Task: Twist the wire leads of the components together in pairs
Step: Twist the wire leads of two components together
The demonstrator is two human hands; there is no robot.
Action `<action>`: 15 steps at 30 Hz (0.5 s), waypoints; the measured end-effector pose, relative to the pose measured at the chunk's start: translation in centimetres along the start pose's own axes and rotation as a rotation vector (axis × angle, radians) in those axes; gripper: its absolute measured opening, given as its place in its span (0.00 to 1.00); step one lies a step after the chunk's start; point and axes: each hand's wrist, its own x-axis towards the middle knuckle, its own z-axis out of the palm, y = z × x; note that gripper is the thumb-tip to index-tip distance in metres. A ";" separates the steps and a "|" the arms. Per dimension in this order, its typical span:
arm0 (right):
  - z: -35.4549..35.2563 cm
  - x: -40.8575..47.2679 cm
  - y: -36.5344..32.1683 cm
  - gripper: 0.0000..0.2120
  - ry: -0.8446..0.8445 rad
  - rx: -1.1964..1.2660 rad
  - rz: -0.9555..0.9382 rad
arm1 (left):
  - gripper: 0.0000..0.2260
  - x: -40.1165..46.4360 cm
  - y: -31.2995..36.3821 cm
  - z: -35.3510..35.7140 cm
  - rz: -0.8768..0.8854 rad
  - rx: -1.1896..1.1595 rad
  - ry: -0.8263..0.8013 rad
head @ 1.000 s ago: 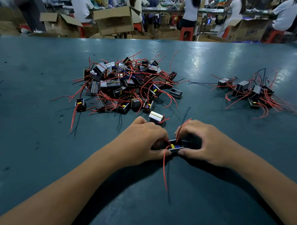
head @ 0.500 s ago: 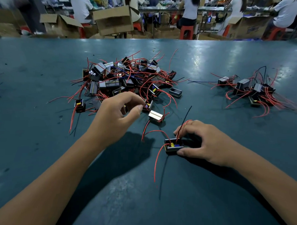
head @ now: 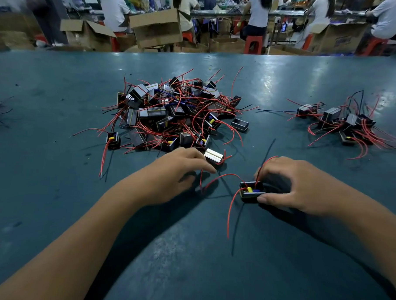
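Observation:
My right hand (head: 299,186) grips a small black component (head: 252,193) with yellow and blue parts, holding it on the teal table (head: 210,263). Red leads and one black lead stick out of it. One red lead (head: 223,174) arcs left to my left hand (head: 178,171), which lies low on the table and seems to pinch the lead's end between thumb and fingers. A big tangled pile of similar components (head: 171,112) with red wires lies beyond both hands.
A smaller heap of components (head: 343,126) sits at the right. A silver-topped component (head: 213,155) lies just past my left fingertips, and a lone one (head: 113,140) at the pile's left. Cardboard boxes (head: 157,30) and seated people are beyond the far edge.
My left hand left the component, rose toward the pile, then came down on the table drawing a red lead out to the left. My right hand stayed on the component.

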 end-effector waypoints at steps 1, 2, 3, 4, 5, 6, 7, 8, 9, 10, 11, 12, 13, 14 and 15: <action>-0.6 -0.2 0.2 0.13 -0.001 -0.047 0.028 | 0.15 0.1 0.0 0.2 -0.001 0.039 -0.023; -1.3 -0.4 0.2 0.15 0.038 -0.084 0.057 | 0.12 0.1 0.0 0.3 -0.001 0.068 -0.024; -1.8 -0.6 0.0 0.16 0.131 -0.091 0.070 | 0.10 0.2 0.1 0.3 0.004 0.083 -0.006; -2.1 -0.7 -0.5 0.15 0.254 -0.060 0.053 | 0.08 0.3 0.2 0.4 0.015 0.086 0.021; -2.2 -0.7 -1.3 0.12 0.375 -0.001 0.006 | 0.06 0.3 0.4 0.4 0.037 0.085 0.047; -1.9 -0.7 -2.2 0.09 0.456 0.047 -0.055 | 0.05 0.3 0.5 0.5 0.066 0.086 0.066; -1.4 -0.6 -3.2 0.07 0.483 0.063 -0.113 | 0.04 0.3 0.6 0.6 0.095 0.088 0.072; -0.7 -0.4 -4.2 0.07 0.463 0.051 -0.158 | 0.04 0.3 0.6 0.7 0.113 0.091 0.062; 0.1 -0.3 -4.9 0.08 0.415 0.024 -0.194 | 0.03 0.2 0.5 0.7 0.112 0.087 0.038; 0.8 -0.3 -5.5 0.10 0.358 -0.004 -0.217 | 0.03 0.2 0.3 0.6 0.100 0.076 0.009; 1.5 -0.1 -5.8 0.11 0.304 -0.021 -0.233 | 0.04 0.2 0.1 0.5 0.086 0.064 -0.018; 2.0 0.1 -6.1 0.13 0.254 -0.031 -0.245 | 0.05 0.1 0.0 0.5 0.076 0.056 -0.037; 2.4 0.3 -6.3 0.14 0.214 -0.039 -0.253 | 0.06 0.1 -0.1 0.5 0.072 0.053 -0.045; 2.7 0.5 -6.5 0.15 0.186 -0.054 -0.252 | 0.06 0.2 -0.1 0.5 0.069 0.054 -0.043; 3.0 0.7 -6.6 0.15 0.176 -0.078 -0.249 | 0.05 0.3 -0.1 0.5 0.067 0.055 -0.037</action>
